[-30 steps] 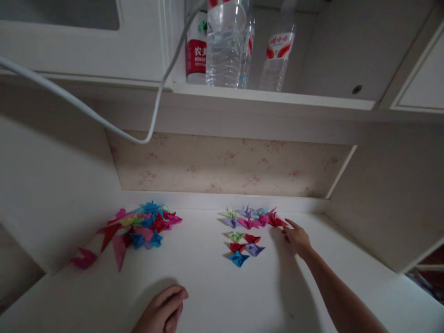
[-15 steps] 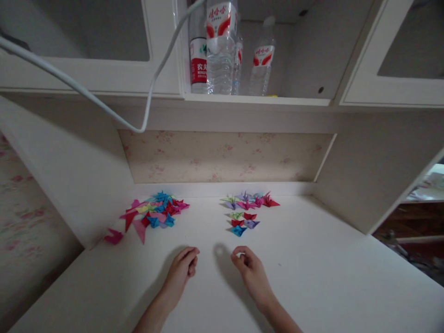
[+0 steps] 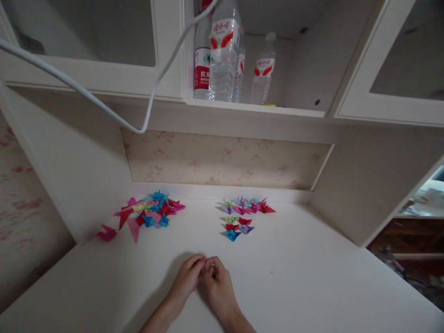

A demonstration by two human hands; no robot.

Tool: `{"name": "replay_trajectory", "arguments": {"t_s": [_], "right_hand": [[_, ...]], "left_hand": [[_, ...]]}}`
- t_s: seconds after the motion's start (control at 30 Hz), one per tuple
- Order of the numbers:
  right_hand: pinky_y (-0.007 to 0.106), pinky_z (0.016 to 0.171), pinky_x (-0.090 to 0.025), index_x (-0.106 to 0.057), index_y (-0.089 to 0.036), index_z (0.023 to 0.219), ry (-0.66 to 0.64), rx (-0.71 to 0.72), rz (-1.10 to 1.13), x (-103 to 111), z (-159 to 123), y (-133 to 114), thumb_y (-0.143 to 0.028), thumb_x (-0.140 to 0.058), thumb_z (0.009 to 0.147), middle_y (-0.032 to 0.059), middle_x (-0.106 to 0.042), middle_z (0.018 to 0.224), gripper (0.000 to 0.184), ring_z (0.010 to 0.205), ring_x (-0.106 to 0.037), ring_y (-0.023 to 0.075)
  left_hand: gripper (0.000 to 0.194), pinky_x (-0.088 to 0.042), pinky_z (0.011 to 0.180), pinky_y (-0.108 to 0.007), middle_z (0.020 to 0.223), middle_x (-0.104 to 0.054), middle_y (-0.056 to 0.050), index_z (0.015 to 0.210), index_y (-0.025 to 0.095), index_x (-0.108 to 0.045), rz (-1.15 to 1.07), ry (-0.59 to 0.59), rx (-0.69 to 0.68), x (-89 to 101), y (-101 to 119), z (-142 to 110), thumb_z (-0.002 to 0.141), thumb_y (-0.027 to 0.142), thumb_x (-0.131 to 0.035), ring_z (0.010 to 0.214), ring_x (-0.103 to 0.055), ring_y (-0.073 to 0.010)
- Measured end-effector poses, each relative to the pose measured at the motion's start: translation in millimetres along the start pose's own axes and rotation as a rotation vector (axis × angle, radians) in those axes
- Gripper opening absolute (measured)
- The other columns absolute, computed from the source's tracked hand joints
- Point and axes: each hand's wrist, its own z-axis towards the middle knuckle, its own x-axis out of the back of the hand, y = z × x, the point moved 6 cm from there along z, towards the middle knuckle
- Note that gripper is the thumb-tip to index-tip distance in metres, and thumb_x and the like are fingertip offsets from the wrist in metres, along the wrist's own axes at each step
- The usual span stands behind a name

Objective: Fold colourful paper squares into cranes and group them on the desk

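Note:
Over the front middle of the white desk (image 3: pixel 298 277), my two hands meet at the fingertips. My left hand (image 3: pixel 186 277) is closed, thumb and forefinger pressed together. My right hand (image 3: pixel 219 283) is curled in a pinch against it. Whatever lies between the fingertips, if anything, is too small or hidden to make out. Beyond the hands, a group of folded paper cranes sits right of centre, a blue crane (image 3: pixel 232 235) being nearest me. To the left lies a loose heap of colourful folded paper cranes (image 3: pixel 164 208), with a magenta one (image 3: pixel 107 233) apart from it.
A white cable (image 3: pixel 104 106) hangs across the upper left, in front of the cabinet (image 3: pixel 169 74). Plastic bottles (image 3: pixel 224 60) stand on the open shelf above the desk. Side panels (image 3: pixel 381 180) close in the desk at left and right.
My hands were apart and have come together, the right one moving left to touch the left one. The view has tilted slightly; the cranes look unmoved.

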Motion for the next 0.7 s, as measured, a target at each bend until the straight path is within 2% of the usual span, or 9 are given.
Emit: {"name": "replay_trajectory", "arguments": {"t_s": [0.1, 0.33, 0.57, 0.7], "right_hand": [[0.023, 0.050, -0.027, -0.051, -0.020, 0.073, -0.012, -0.013, 0.012, -2.3, -0.1, -2.8, -0.024, -0.049, 0.081, -0.0066, -0.041, 0.057, 0.010, 0.053, -0.037, 0.0117], [0.023, 0.051, -0.028, -0.051, -0.020, 0.073, -0.017, -0.004, 0.059, -1.1, -0.9, -2.6, -0.020, -0.049, 0.078, -0.0069, -0.042, 0.057, 0.006, 0.054, -0.036, 0.0114], [0.023, 0.054, -0.030, -0.051, -0.020, 0.069, 0.018, 0.006, 0.125, 0.5, 0.0, -0.5, -0.019, -0.050, 0.075, -0.0060, -0.043, 0.058, 0.007, 0.057, -0.038, 0.0121], [0.023, 0.052, -0.029, -0.051, -0.021, 0.071, 0.046, -0.027, 0.144, 1.6, -1.0, 1.1, -0.022, -0.052, 0.076, -0.0066, -0.040, 0.057, 0.005, 0.055, -0.037, 0.0122]], "left_hand": [[0.022, -0.040, 0.059, -0.023, 0.063, -0.060, 0.000, 0.066, 0.016, -0.064, -0.006, 0.021, 0.021, -1.3, 5.5, -5.8, 0.067, 0.038, -0.063, 0.062, -0.054, -0.0145], [0.022, -0.039, 0.058, -0.023, 0.063, -0.058, 0.000, 0.064, 0.016, -0.062, -0.065, -0.011, -0.009, -3.1, -1.7, -1.7, 0.066, 0.037, -0.062, 0.063, -0.053, -0.0134], [0.026, -0.020, 0.045, -0.022, 0.046, -0.041, 0.008, 0.066, 0.018, -0.060, -0.007, 0.005, 0.103, -6.5, 10.9, -13.8, 0.065, 0.043, -0.063, 0.043, -0.034, -0.0078], [0.025, -0.014, 0.045, -0.023, 0.047, -0.035, 0.009, 0.068, 0.017, -0.059, 0.004, -0.022, 0.130, -8.8, 15.0, -16.5, 0.066, 0.043, -0.061, 0.042, -0.025, -0.0064]]}}
